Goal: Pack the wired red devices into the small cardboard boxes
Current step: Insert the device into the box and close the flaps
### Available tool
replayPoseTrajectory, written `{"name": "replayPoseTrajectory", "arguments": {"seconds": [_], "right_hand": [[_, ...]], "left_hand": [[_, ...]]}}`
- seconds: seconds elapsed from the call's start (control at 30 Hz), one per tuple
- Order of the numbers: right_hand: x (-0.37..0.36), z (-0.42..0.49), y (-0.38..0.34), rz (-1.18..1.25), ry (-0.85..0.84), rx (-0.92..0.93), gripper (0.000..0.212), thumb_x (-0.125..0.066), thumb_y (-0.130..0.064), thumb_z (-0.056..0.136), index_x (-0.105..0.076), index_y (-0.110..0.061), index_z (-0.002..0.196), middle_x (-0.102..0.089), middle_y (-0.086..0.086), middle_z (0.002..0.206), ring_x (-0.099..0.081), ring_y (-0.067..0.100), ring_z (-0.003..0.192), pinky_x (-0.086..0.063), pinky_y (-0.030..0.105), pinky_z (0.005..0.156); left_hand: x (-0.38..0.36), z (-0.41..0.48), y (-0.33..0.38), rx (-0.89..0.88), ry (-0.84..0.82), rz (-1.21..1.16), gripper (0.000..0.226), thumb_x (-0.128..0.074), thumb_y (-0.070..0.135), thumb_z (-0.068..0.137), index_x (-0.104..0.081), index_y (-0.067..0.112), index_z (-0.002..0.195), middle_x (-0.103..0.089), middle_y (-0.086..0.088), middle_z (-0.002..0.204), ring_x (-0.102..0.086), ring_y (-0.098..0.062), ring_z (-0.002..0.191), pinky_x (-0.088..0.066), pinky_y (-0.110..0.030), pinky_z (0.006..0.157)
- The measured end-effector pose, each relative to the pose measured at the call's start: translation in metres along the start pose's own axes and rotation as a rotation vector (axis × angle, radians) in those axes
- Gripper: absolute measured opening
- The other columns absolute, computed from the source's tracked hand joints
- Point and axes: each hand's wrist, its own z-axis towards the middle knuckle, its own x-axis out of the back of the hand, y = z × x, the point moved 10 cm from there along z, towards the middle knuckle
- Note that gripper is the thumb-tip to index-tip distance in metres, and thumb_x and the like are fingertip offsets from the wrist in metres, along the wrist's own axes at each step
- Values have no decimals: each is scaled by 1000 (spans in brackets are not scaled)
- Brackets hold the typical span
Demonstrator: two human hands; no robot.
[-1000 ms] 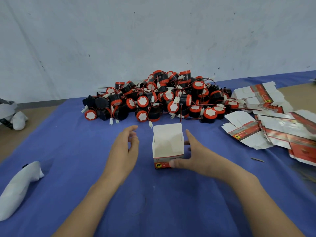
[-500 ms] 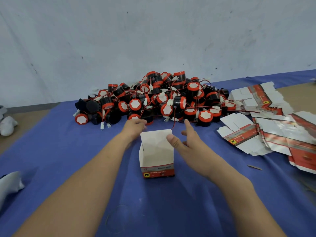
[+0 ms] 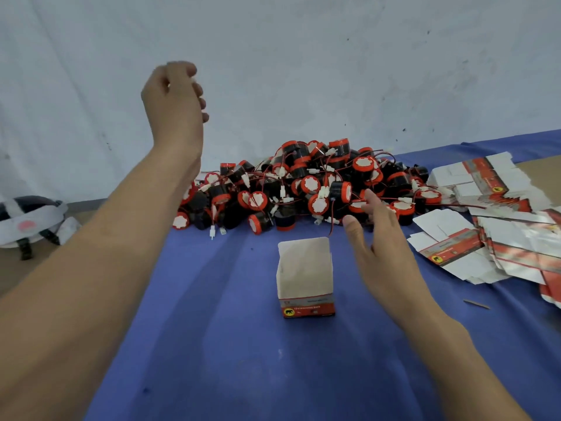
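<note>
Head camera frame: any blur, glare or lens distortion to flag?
Head view: soft, even light, faint shadows on the blue cloth; sheen on the flattened red-and-white cartons at right; print on the upright small cardboard box too soft to read; wide-angle lens stretches the near left forearm.

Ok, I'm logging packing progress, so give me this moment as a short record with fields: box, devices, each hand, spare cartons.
box: small cardboard box upright on the blue cloth, top open, no device visible inside
devices: pile of red devices behind the box, wires tangled
left hand: left hand raised in the air, fingers curled; whether it holds anything is unclear
right hand: right hand fingers straight, right of the box, reaching toward the pile
spare cartons: flat cartons unfolded, heaped at the right
</note>
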Motion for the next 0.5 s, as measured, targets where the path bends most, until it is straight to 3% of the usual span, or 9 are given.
{"name": "replayPoseTrajectory", "arguments": {"seconds": [0.13,0.23,0.37,0.43,0.5], "right_hand": [[-1,-7,-44,145,63,152,56,-39,-60,97,-32,-44,150,-47,-22,141,-38,-4,136,-36,17,103],[-13,-10,-59,234,-10,155,59,-47,-64,94,-29,-50,149,-43,-26,146,-31,-1,144,-36,29,112],[-36,-19,-71,298,-155,137,83,-55,-77,82,-11,-59,150,-28,-32,152,-31,-6,142,-34,29,111],[-42,-22,-75,319,-159,143,85,-58,-74,81,-10,-60,150,-33,-34,147,-39,-7,136,-41,26,106],[-36,-21,-77,420,-102,130,77,-60,-67,86,-19,-55,150,-44,-41,133,-50,-11,123,-50,16,90]], "left_hand": [[7,-26,48,-136,-52,80,26,-38,15,97,-54,16,77,-47,1,65,-46,-16,64,-37,-20,53],[2,-48,60,-141,-140,107,24,-44,17,97,-56,17,77,-49,-2,72,-49,-15,67,-40,-20,56],[-13,-68,74,-90,-297,-1,20,-50,17,97,-65,19,86,-59,3,72,-53,-14,65,-42,-27,64],[-22,-78,83,-79,-384,-73,19,-48,17,99,-66,18,91,-60,3,72,-53,-16,66,-43,-28,66],[-27,-86,87,-62,-455,-123,22,-45,16,101,-66,16,92,-58,3,70,-53,-15,65,-45,-27,66]]}}
